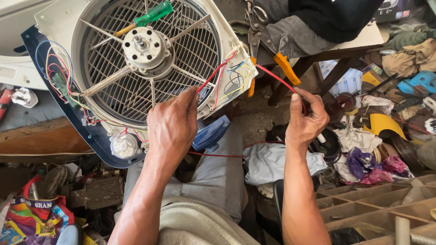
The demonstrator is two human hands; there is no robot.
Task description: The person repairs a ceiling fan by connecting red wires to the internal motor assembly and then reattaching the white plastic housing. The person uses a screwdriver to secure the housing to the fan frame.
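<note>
Two hands on one red wire (272, 77). The left hand (175, 122) pinches a red lead between thumb and fingertips at the lower right edge of the fan housing (213, 27), where a bunch of thin blue, yellow and white wires (238, 72) comes out. The right hand (306, 120) has thumb and forefinger clamped on the other red wire, which runs up and left to the housing corner; the other fingers are curled in.

The wire looks thin, limp and light, with slick insulation, so it likely slips unless pinched tight. It probably kinks or pulls out of its joint if tugged. Best hold seems to be on the insulation near the free end, not at the joint.

The fan housing lies tilted across the person's lap. It is a white plastic grille with the round metal motor (145, 47) at centre on spokes. It looks bulky, rigid and light for its size, though the grille ribs are probably brittle. Take it by the outer rim, not the ribs.

A green-handled screwdriver (147, 17) lies on the grille above the motor. Orange-handled pliers (268, 45) rest on the stool (349, 50) just beside the housing corner. A small round motor unit (123, 145) sits at the lower left of the frame. A wooden compartment tray (377, 204) is at lower right, well apart from the hands.
</note>
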